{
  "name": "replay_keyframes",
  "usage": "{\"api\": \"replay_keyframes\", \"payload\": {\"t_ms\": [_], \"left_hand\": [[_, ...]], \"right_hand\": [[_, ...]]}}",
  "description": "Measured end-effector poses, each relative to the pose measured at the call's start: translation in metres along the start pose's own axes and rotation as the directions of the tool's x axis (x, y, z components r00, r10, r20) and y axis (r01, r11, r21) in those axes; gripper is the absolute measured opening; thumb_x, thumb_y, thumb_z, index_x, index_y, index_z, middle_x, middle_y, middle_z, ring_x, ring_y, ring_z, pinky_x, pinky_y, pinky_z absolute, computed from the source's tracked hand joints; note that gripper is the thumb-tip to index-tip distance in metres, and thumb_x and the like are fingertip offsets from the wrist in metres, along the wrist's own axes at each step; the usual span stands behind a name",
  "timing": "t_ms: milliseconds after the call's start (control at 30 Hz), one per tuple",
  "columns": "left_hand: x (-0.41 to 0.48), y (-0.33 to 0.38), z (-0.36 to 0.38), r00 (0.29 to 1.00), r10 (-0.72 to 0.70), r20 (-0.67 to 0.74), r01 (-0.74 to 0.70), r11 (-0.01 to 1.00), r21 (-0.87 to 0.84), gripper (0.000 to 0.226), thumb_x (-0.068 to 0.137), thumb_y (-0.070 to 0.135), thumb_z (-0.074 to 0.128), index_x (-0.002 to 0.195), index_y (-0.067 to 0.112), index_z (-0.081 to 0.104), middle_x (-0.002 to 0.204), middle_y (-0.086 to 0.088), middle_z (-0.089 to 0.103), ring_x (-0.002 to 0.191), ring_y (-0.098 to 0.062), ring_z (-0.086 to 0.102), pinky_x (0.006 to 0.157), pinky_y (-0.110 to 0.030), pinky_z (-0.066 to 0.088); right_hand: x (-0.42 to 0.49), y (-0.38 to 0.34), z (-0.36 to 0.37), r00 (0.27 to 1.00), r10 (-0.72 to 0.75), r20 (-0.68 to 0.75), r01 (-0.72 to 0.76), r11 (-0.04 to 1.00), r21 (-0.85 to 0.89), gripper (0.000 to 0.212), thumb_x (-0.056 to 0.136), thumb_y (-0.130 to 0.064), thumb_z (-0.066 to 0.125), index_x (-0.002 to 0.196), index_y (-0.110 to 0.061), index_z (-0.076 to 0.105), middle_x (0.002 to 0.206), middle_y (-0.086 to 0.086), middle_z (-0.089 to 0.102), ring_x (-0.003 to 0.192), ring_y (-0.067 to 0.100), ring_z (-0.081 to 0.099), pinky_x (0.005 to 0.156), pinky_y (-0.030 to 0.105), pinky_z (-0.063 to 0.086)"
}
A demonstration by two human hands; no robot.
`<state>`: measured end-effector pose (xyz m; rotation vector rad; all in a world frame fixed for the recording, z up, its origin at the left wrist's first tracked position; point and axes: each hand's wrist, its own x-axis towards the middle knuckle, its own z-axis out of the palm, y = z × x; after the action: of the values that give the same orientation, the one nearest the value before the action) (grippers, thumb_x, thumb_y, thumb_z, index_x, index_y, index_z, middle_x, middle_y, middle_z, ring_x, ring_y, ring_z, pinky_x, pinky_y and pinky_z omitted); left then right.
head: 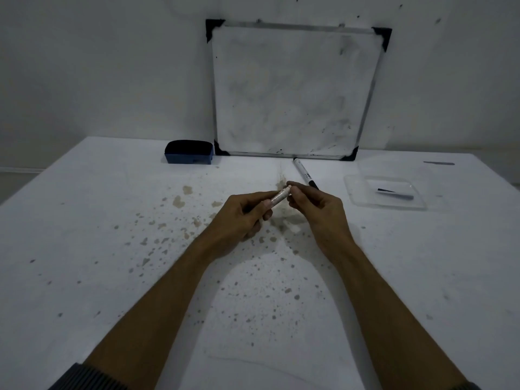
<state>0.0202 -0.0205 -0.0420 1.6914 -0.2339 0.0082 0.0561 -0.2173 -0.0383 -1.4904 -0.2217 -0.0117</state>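
My left hand [244,213] grips a short pale cylinder, a marker-like stick [279,197], with its far end poking out toward the upper right. My right hand [312,204] pinches that far end with thumb and fingertips. Both hands hover over the middle of the stained white table [98,249]. A black-and-white marker [304,173] lies on the table just beyond my right hand, pointing toward a small whiteboard [292,91] that leans against the wall. The board's surface is smudged.
A dark blue eraser [188,152] sits left of the whiteboard's base. A clear plastic tray [363,199] at the right holds a dark slim object [395,193]. Another dark slim item [439,163] lies near the far right table edge. Brown stains dot the tabletop.
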Motion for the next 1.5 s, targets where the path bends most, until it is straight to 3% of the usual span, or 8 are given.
{"api": "replay_keyframes", "payload": {"t_ms": [567,700,900,1000,1067,1133,1233,1500], "left_hand": [[0.001,0.008,0.003,0.989,-0.138,-0.044,0.139,0.990,0.026,0.028,0.106,0.037,0.051,0.129,0.022,0.058,0.087,-0.001,0.069,0.062,-0.012,0.054,0.050,-0.023,0.042],[-0.012,0.025,-0.015,0.989,-0.132,-0.060,0.143,0.955,0.261,0.030,0.105,0.040,0.052,0.131,0.029,0.061,0.105,0.010,0.073,0.083,-0.009,0.071,0.066,-0.019,0.056],[-0.041,0.016,-0.046,0.940,-0.106,-0.325,0.216,0.921,0.324,0.039,0.093,0.039,0.072,0.129,0.026,0.070,0.101,0.009,0.079,0.077,0.001,0.073,0.062,-0.005,0.052],[-0.037,0.012,-0.054,0.874,-0.080,-0.480,0.269,0.901,0.339,0.032,0.093,0.031,0.074,0.122,0.016,0.075,0.095,0.000,0.080,0.073,-0.005,0.073,0.058,-0.007,0.053],[-0.023,0.011,-0.061,0.829,-0.027,-0.559,0.307,0.857,0.414,0.031,0.093,0.029,0.074,0.117,0.010,0.077,0.095,-0.005,0.080,0.077,-0.014,0.075,0.068,-0.017,0.060],[-0.001,0.009,-0.068,0.797,0.034,-0.603,0.339,0.802,0.492,0.030,0.092,0.027,0.075,0.113,0.006,0.077,0.100,-0.009,0.079,0.088,-0.021,0.075,0.083,-0.028,0.061],[0.037,0.002,-0.074,0.778,0.089,-0.621,0.404,0.687,0.604,0.024,0.093,0.026,0.070,0.102,0.006,0.081,0.094,-0.010,0.079,0.083,-0.022,0.072,0.072,-0.026,0.054],[0.072,-0.035,-0.071,0.726,0.143,-0.673,0.471,0.609,0.638,0.029,0.093,0.030,0.068,0.100,0.003,0.074,0.097,-0.015,0.068,0.093,-0.027,0.064,0.075,-0.040,0.058]], "right_hand": [[-0.004,-0.003,0.021,0.995,0.018,0.094,-0.019,1.000,0.003,0.030,0.098,-0.023,0.067,0.126,-0.016,0.067,0.110,0.004,0.077,0.095,0.016,0.077,0.080,0.025,0.061],[0.002,-0.005,0.042,1.000,0.008,0.016,-0.008,1.000,0.011,0.023,0.097,-0.025,0.068,0.120,-0.018,0.069,0.098,0.004,0.079,0.086,0.016,0.076,0.079,0.027,0.062],[0.025,-0.010,0.080,0.991,0.050,0.125,-0.041,0.997,-0.072,0.026,0.093,-0.027,0.073,0.118,-0.018,0.072,0.088,0.006,0.080,0.083,0.022,0.077,0.078,0.032,0.062],[0.034,0.001,0.100,0.987,0.053,0.148,-0.022,0.979,-0.204,0.038,0.101,-0.038,0.059,0.135,-0.022,0.062,0.103,0.003,0.077,0.088,0.017,0.074,0.085,0.032,0.061],[0.038,0.014,0.099,0.999,-0.022,0.040,0.038,0.896,-0.443,0.045,0.107,-0.041,0.043,0.146,-0.020,0.050,0.120,-0.001,0.067,0.105,0.017,0.065,0.094,0.030,0.049],[0.037,0.026,0.087,0.986,-0.164,-0.013,0.098,0.650,-0.754,0.048,0.105,-0.044,0.042,0.145,-0.017,0.049,0.131,0.004,0.061,0.122,0.025,0.054,0.102,0.037,0.040],[0.034,0.041,0.075,0.976,-0.206,0.067,0.143,0.381,-0.913,0.057,0.097,-0.055,0.049,0.137,-0.015,0.057,0.139,0.007,0.059,0.128,0.030,0.048,0.105,0.045,0.035],[0.044,0.048,0.072,0.973,-0.222,0.068,0.151,0.377,-0.914,0.059,0.090,-0.062,0.050,0.132,-0.021,0.059,0.136,0.001,0.056,0.127,0.026,0.044,0.105,0.043,0.034]]}}
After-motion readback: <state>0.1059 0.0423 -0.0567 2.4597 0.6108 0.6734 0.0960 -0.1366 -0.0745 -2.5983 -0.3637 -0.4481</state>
